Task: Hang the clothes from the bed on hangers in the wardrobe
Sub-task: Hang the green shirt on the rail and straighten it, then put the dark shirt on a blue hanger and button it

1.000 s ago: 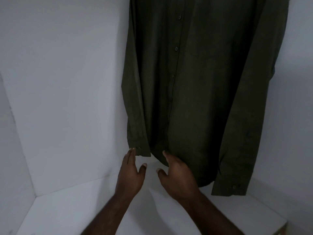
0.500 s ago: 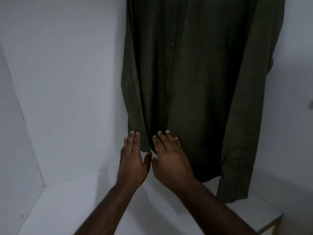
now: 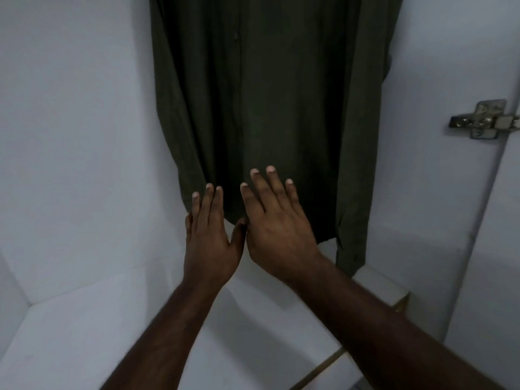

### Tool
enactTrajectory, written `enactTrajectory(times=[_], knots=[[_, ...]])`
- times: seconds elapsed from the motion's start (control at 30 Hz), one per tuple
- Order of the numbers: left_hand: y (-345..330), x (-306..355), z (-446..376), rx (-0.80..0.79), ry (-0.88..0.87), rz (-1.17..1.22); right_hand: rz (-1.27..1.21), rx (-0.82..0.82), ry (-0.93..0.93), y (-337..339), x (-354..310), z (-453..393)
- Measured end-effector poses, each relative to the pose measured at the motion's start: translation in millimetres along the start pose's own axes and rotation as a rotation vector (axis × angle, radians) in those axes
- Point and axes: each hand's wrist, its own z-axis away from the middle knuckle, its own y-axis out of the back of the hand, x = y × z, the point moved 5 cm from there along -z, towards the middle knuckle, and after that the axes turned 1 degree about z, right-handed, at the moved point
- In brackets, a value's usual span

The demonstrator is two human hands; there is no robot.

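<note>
Dark green shirt [image 3: 270,108] hangs in wardrobe [image 3: 70,136], 12 o'clock. Left hand [image 3: 209,237] and right hand [image 3: 277,229] side by side, fingers straight, flat at hem, prob. touching fabric. Hinge [image 3: 485,121] at 3 o'clock.

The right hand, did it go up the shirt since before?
Yes. The right hand has slid upward: a second ago its fingertips sat at the dark green shirt hem, now they lie flat above it.

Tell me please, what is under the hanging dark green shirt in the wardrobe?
Under the dark green shirt lies the white wardrobe shelf. Both open hands, left hand and right hand, cover the shirt's lower hem, so the shelf directly below there is hidden.
</note>
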Motion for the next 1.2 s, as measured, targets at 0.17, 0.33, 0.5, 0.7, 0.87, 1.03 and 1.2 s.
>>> enactTrajectory(times=[0.17, 0.33, 0.5, 0.7, 0.87, 1.03, 1.2], knots=[[-8, 28, 8, -0.058, -0.089, 0.067, 0.027, 0.025, -0.075, 18, 13, 29], [-25, 78, 26, -0.13, -0.202, 0.183, 0.109, 0.029, -0.166, 49, 32, 75], [-53, 140, 64, -0.234, -0.348, 0.304, 0.267, -0.055, -0.311, 81, 59, 137], [-81, 234, 117, -0.353, -0.519, 0.419, 0.415, -0.094, -0.492, 145, 91, 218], [-95, 326, 179, -0.454, -0.679, 0.571, 0.552, -0.109, -0.634, 211, 112, 297], [-96, 424, 256, -0.541, -0.817, 0.713, 0.643, -0.105, -0.769, 284, 130, 389], [-82, 530, 343, -0.611, -0.923, 0.856, 0.733, -0.121, -0.906, 372, 144, 485]])
